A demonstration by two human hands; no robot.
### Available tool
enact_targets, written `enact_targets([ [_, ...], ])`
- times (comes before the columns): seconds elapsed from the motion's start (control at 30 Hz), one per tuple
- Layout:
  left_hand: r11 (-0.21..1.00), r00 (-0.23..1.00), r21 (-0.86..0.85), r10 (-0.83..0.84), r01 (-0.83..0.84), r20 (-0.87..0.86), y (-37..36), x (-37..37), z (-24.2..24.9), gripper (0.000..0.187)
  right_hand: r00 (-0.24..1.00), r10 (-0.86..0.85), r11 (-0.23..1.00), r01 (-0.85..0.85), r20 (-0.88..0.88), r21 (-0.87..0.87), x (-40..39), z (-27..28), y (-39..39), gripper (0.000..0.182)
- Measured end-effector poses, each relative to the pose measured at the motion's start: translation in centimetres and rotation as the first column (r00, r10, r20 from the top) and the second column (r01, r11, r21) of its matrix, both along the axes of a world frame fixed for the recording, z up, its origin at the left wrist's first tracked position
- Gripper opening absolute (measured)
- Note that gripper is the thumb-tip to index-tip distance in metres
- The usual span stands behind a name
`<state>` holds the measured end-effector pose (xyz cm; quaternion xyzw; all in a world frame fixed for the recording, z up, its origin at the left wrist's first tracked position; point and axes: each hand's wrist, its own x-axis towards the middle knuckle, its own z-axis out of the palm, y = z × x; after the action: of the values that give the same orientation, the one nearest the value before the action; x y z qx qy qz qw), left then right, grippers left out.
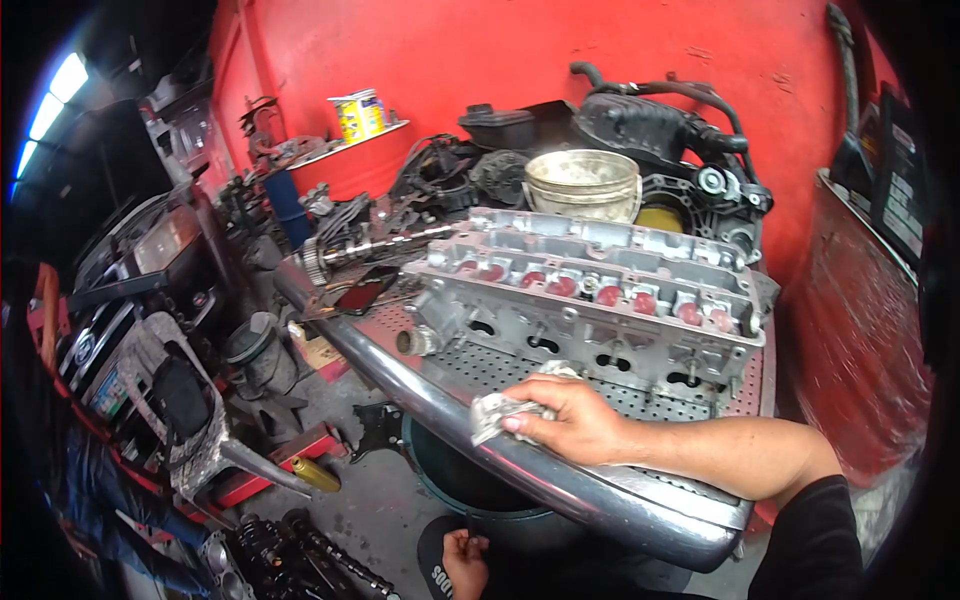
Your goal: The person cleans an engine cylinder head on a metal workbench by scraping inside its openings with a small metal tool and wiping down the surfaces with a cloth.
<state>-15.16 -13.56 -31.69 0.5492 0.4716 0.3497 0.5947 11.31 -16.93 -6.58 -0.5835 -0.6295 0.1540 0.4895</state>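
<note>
My right hand [575, 420] is closed around a crumpled, light grey rag [510, 412] at the rounded metal edge [400, 385] of the work table. Just beyond it, a grey engine cylinder head [590, 300] rests on the perforated table top [480, 368], with several reddish round parts in its upper openings. Low in the view, my left hand [466, 560] hangs near my leg, away from the table, its fingers curled; whether anything is in them is too small to tell.
A white bucket [582, 180] stands behind the cylinder head, beside black engine parts. A camshaft [380, 243] and a phone [368, 292] lie at the left. Below the edge is a dark tub [450, 475]. A dirty plastic chair [215, 430] stands at the left.
</note>
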Motion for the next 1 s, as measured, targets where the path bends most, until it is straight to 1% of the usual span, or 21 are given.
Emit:
enact_targets([
  [0.03, 0.996, 0.999, 0.087, -0.028, 0.025, 0.034, 0.8, -1.1, -6.5, 0.009, 0.999, 0.044, 0.999, -0.045, 0.032, 0.032, -0.1, -0.2, -0.1, 0.033],
  [0.07, 0.995, 0.998, 0.081, -0.053, 0.051, 0.029, 0.6, -1.3, -7.6, 0.009, 0.999, 0.018, 0.999, -0.019, 0.027, 0.026, -0.3, -0.2, -0.3, 0.033],
  [0.1, 0.977, 0.986, 0.205, -0.031, 0.065, -0.162, 0.2, -1.6, -8.2, 0.009, 0.994, 0.026, 0.999, -0.03, 0.106, 0.043, -0.5, -0.1, -0.5, 0.033],
  [0.13, 0.939, 0.942, 0.329, 0.018, 0.099, -0.336, 0.2, -1.5, -8.8, 0.013, 0.981, 0.034, 0.997, -0.046, 0.19, 0.059, -0.5, 0.0, -0.5, 0.034],
  [0.17, 0.938, 0.941, 0.325, -0.001, 0.118, -0.339, 0.7, -1.4, -9.7, 0.013, 0.968, 0.023, 0.995, -0.047, 0.25, 0.091, -0.5, -0.2, -0.3, 0.034],
  [0.23, 0.75, 0.801, 0.526, -0.008, 0.401, -0.598, 1.4, -1.2, -11.1, 0.023, 0.96, 0.016, 0.995, -0.043, 0.278, 0.093, -0.5, -0.5, -0.3, 0.034],
  [0.27, 0.749, 0.801, 0.523, -0.017, 0.406, -0.598, 1.4, -1.1, -11.3, 0.023, 0.949, 0.022, 0.993, -0.057, 0.315, 0.101, -0.5, -0.5, -0.3, 0.034],
  [0.33, 0.82, 0.648, 0.335, -0.057, 0.464, -0.759, 1.4, -0.5, -11.6, 0.025, 0.945, 0.029, 0.994, -0.061, 0.327, 0.089, -0.3, -0.4, -0.4, 0.034],
  [0.47, 0.791, 0.639, 0.367, -0.038, 0.489, -0.768, 1.1, -0.4, -12.4, 0.023, 0.932, 0.03, 0.991, -0.075, 0.361, 0.111, -0.5, -0.5, -0.4, 0.036],
  [0.5, 0.78, 0.632, 0.357, -0.064, 0.515, -0.772, 1.1, -0.5, -12.6, 0.023, 0.926, 0.029, 0.991, -0.076, 0.377, 0.112, -0.4, -0.4, -0.4, 0.036],
  [0.57, 0.767, 0.635, 0.361, -0.077, 0.53, -0.768, 1.0, -0.1, -11.2, 0.023, 0.919, 0.042, 0.992, -0.084, 0.392, 0.09, -0.6, -0.5, -0.5, 0.036],
  [0.6, 0.77, 0.668, 0.388, -0.065, 0.506, -0.742, 0.4, 0.2, -9.8, 0.02, 0.914, 0.052, 0.995, -0.083, 0.403, 0.062, -0.5, -0.5, -0.6, 0.035],
  [0.63, 0.774, 0.694, 0.408, -0.055, 0.484, -0.718, 0.0, 0.4, -8.7, 0.021, 0.87, -0.004, 0.988, -0.073, 0.492, 0.137, -0.8, 0.0, -0.7, 0.038],
  [0.67, 0.777, 0.697, 0.41, -0.052, 0.478, -0.715, -0.1, 0.5, -8.4, 0.021, 0.869, 0.001, 0.988, -0.079, 0.496, 0.136, -0.9, 0.5, -1.1, 0.038],
  [0.73, 0.731, 0.826, 0.57, 0.016, 0.375, -0.563, -0.3, 0.6, -8.1, 0.019, 0.811, -0.074, 0.995, 0.025, 0.58, 0.092, -1.2, 1.4, -1.9, 0.041],
  [0.77, 0.734, 0.828, 0.569, 0.015, 0.372, -0.561, -0.4, 0.6, -8.3, 0.019, 0.753, -0.144, 0.978, 0.01, 0.642, 0.208, -1.2, 1.5, -1.9, 0.043],
  [0.83, 0.743, 0.754, 0.512, 0.016, 0.431, -0.657, -0.2, 0.6, -8.8, 0.02, 0.743, -0.145, 0.982, 0.028, 0.653, 0.186, -1.6, 2.2, -2.2, 0.042],
  [0.87, 0.747, 0.757, 0.514, 0.02, 0.423, -0.653, 0.3, 0.4, -10.2, 0.02, 0.736, -0.149, 0.985, 0.051, 0.661, 0.165, -1.7, 2.4, -2.3, 0.041],
  [0.93, 0.7, 0.706, 0.501, -0.005, 0.508, -0.709, 1.4, -0.2, -13.6, 0.021, 0.727, -0.105, 0.992, 0.025, 0.679, 0.126, -1.6, 2.4, -2.3, 0.039],
  [0.97, 0.704, 0.709, 0.502, -0.004, 0.502, -0.705, 1.0, 0.1, -11.7, 0.021, 0.719, -0.07, 0.996, 0.01, 0.692, 0.091, -1.5, 2.3, -2.1, 0.036],
  [1.0, 0.695, 0.767, 0.555, 0.008, 0.457, -0.641, 0.4, 0.5, -9.7, 0.021, 0.714, -0.068, 0.996, 0.008, 0.697, 0.089, -1.4, 2.1, -1.8, 0.036],
])
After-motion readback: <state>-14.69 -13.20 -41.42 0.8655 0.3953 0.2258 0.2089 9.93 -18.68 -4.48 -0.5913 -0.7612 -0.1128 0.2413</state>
